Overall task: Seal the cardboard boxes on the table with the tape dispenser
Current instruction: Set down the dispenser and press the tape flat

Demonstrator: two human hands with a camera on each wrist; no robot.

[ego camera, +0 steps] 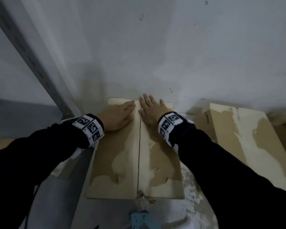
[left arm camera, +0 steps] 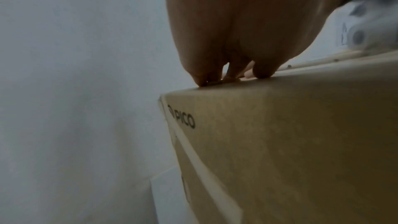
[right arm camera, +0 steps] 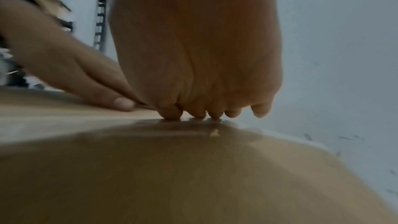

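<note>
Left hand: left hand [ego camera: 117, 115] lies flat, palm down, on the left flap of the cardboard box [ego camera: 116, 164] at its far end; its grip is spread flat, fingers straight and close together, holding nothing; from the left wrist view the fingertips [left arm camera: 200, 76] press on the box's top edge
Right hand: right hand [ego camera: 151, 110] lies flat on the right flap, just right of the centre seam [ego camera: 139, 146]; its grip is likewise flat, fingers a little fanned, pinching nothing; the little finger lifts off the surface in the right wrist view
Box: it stands on the counter [ego camera: 195, 192] against the white wall [ego camera: 155, 47]; both flaps are closed and meet along the seam; the top is torn pale in patches; "PICO" is printed on its side [left arm camera: 183, 120]
Tape dispenser: the blue tape dispenser [ego camera: 141, 219] rests at the near edge, just in front of the box's near end, touched by neither hand
Other boxes: a second box [ego camera: 248, 139] lies to the right; a grey metal upright [ego camera: 31, 52] stands far left
</note>
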